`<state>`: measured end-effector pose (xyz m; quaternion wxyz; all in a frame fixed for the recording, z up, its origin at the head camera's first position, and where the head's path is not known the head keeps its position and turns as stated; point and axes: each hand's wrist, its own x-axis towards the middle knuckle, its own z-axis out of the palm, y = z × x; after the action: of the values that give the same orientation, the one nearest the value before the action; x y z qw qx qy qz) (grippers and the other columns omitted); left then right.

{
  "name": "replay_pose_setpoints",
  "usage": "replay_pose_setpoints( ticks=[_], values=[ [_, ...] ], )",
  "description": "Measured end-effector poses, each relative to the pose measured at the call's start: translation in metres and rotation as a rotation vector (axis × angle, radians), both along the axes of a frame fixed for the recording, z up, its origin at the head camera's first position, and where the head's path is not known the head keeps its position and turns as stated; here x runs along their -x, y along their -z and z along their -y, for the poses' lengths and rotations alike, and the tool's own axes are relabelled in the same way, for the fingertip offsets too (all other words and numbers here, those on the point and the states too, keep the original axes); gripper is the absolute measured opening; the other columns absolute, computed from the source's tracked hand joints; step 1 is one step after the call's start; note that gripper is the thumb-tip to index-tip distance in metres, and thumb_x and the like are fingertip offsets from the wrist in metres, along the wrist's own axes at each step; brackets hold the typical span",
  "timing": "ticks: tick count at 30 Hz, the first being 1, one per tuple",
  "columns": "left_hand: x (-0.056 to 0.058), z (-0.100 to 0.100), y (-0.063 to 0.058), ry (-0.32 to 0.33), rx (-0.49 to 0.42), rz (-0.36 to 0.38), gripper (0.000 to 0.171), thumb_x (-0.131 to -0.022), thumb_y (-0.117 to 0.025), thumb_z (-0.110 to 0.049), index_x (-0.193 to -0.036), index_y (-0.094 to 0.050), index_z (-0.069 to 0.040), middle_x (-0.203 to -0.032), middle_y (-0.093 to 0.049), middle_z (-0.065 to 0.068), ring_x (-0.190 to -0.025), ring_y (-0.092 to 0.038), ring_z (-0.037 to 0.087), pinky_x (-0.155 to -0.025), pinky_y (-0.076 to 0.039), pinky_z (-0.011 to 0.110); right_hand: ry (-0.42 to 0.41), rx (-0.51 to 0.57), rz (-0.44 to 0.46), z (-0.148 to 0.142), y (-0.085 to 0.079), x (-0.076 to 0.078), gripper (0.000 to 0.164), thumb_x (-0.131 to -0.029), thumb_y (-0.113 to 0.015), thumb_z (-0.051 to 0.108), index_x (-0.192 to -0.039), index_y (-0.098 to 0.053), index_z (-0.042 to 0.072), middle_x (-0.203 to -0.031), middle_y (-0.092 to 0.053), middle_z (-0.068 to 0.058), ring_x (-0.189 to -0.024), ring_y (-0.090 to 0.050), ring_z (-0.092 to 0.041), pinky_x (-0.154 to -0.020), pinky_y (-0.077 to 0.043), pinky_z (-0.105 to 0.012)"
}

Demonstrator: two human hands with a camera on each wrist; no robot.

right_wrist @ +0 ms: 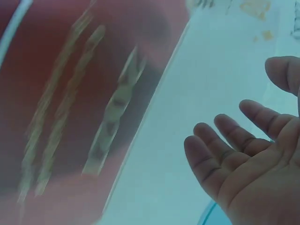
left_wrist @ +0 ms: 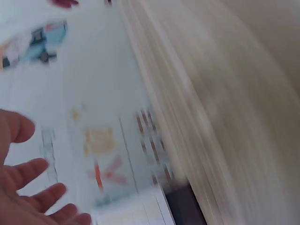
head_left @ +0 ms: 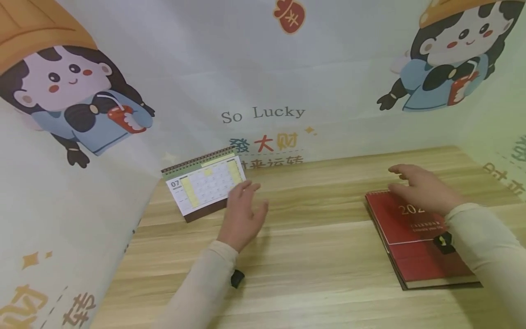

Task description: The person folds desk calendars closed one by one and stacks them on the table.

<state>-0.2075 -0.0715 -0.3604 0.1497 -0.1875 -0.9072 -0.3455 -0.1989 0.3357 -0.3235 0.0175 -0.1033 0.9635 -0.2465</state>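
A white desk calendar [head_left: 209, 183] with a spiral top and the number 07 on its page stands at the back left of the table. My left hand [head_left: 244, 214] hovers in front of its lower right corner, fingers spread and holding nothing. On the right lies a red calendar [head_left: 415, 251] with gold lettering on its cover, blurred in the right wrist view. Over its top edge is my right hand [head_left: 425, 187], fingers loosely extended with nothing in them; it hides part of the cover. In the right wrist view the palm and fingers show empty.
The wood-grain table [head_left: 304, 265] runs back to a printed white cloth [head_left: 341, 77] that rises behind it and along both sides. Cartoon figures and lettering are printed on the cloth. Dark wrist devices [head_left: 237, 278] sit at both sleeves.
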Motion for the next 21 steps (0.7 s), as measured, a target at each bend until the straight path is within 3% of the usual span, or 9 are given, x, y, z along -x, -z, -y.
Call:
replay_pose_setpoints(
  ticks=[5,8,11,15,18,21],
  values=[
    [0.011,0.055,0.000,-0.164,-0.109,-0.138,0.033,-0.096,-0.062,-0.013,-0.125,-0.059,0.001,-0.130,-0.049,0.019,-0.125,-0.041,0.036,-0.102,-0.037,0.048,-0.051,0.083,0.000,0.039,-0.001,0.018,0.055,-0.104,-0.050,0.028,-0.145,-0.039,-0.007,-0.145,-0.041,-0.029,-0.129,-0.043,-0.047,-0.099,-0.040,-0.061],
    [0.018,0.083,0.003,-0.267,-0.176,-0.183,0.031,-0.094,-0.060,-0.009,-0.123,-0.058,0.004,-0.126,-0.048,0.021,-0.117,-0.044,0.038,-0.096,-0.038,0.047,-0.089,0.132,-0.028,0.065,0.004,0.030,0.051,-0.104,-0.051,0.025,-0.143,-0.043,-0.007,-0.143,-0.046,-0.027,-0.127,-0.047,-0.045,-0.099,-0.042,-0.059],
    [0.027,0.109,0.007,-0.390,-0.228,-0.190,0.036,-0.092,-0.058,-0.006,-0.126,-0.054,0.006,-0.128,-0.045,0.024,-0.117,-0.044,0.038,-0.099,-0.036,0.047,-0.112,0.175,-0.049,0.096,0.009,0.043,0.046,-0.103,-0.052,0.023,-0.139,-0.049,-0.005,-0.140,-0.050,-0.026,-0.124,-0.051,-0.041,-0.099,-0.043,-0.056],
    [0.038,0.136,0.007,-0.525,-0.329,-0.056,0.045,-0.097,-0.055,-0.015,-0.136,-0.045,0.005,-0.134,-0.042,0.023,-0.125,-0.041,0.034,-0.106,-0.033,0.047,-0.132,0.223,-0.042,0.140,0.014,0.060,0.042,-0.102,-0.053,0.022,-0.135,-0.053,-0.003,-0.136,-0.055,-0.023,-0.120,-0.055,-0.038,-0.099,-0.045,-0.052],
    [0.046,0.151,0.002,-0.548,-0.402,0.151,0.054,-0.101,-0.049,-0.030,-0.144,-0.040,0.002,-0.141,-0.040,0.022,-0.129,-0.039,0.034,-0.107,-0.034,0.047,-0.151,0.256,-0.013,0.172,0.019,0.072,0.042,-0.102,-0.054,0.024,-0.135,-0.054,-0.002,-0.135,-0.057,-0.021,-0.119,-0.057,-0.035,-0.098,-0.047,-0.048],
    [0.055,0.163,-0.003,-0.538,-0.419,0.315,0.062,-0.102,-0.044,-0.042,-0.147,-0.038,0.001,-0.146,-0.041,0.021,-0.132,-0.039,0.034,-0.109,-0.034,0.047,-0.167,0.295,0.028,0.200,0.027,0.085,0.044,-0.102,-0.054,0.027,-0.137,-0.053,0.000,-0.134,-0.058,-0.019,-0.120,-0.057,-0.032,-0.098,-0.047,-0.045]
  ],
)
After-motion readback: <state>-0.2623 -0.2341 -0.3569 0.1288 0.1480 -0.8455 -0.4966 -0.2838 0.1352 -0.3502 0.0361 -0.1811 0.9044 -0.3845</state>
